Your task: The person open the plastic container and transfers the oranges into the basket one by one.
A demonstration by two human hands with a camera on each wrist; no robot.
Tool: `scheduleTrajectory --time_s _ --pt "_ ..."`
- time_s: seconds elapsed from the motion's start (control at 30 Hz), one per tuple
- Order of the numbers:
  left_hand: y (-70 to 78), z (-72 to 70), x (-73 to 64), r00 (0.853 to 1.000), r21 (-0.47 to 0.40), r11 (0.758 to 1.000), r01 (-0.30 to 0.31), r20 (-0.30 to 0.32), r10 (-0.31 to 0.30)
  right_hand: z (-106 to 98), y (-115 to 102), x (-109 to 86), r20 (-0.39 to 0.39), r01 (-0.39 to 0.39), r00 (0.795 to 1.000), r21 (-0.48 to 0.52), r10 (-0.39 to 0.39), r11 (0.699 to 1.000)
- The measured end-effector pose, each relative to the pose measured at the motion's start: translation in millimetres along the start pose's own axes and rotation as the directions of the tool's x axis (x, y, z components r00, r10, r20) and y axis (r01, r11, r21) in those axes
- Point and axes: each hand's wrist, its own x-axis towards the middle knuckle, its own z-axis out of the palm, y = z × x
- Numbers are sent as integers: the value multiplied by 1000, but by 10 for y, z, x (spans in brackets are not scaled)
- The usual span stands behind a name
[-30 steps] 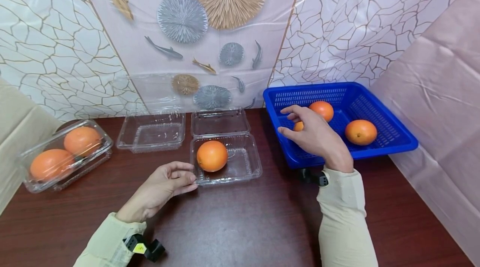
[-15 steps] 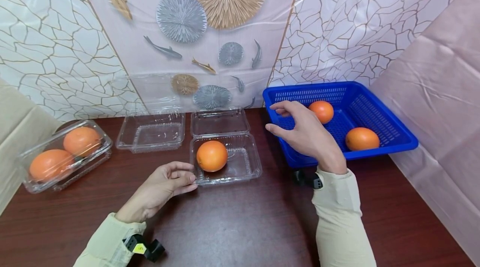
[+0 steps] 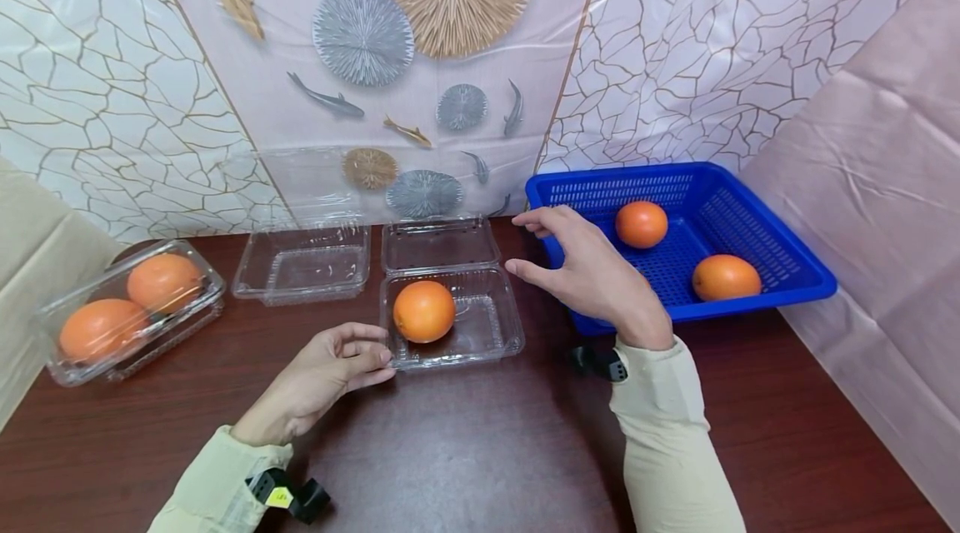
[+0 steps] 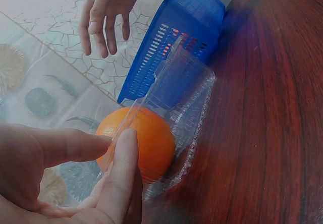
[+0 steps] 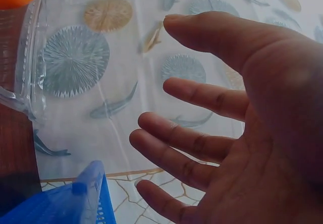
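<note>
Clear plastic containers (image 3: 483, 329) number three, one closed over two oranges (image 3: 165, 283), another, pinched by the left hand (image 3: 330, 371), bearing a third orange (image 3: 423, 312), while the wide-spread right hand (image 3: 588, 266) partly hides one blue basket (image 3: 750, 221) showing two more.

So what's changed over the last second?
The right hand shifted left, from over the blue basket toward the clear box with one orange, and holds nothing. The basket's nearer orange moved slightly nearer. An orange patch glimpsed past that hand has gone from view; whether it's hidden, I can't tell. The left hand stayed put, pinching that box.
</note>
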Motion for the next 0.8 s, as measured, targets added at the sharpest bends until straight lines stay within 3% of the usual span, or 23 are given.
scheduleTrajectory --time_s 0.23,0.8 --pt "3 12 8 1000 -6 1000 -7 3 7 76 -76 29 1 66 998 -10 -66 998" --pt "0 1 -12 1000 2 1000 -5 -1 5 276 -223 64 61 132 990 -39 -130 990"
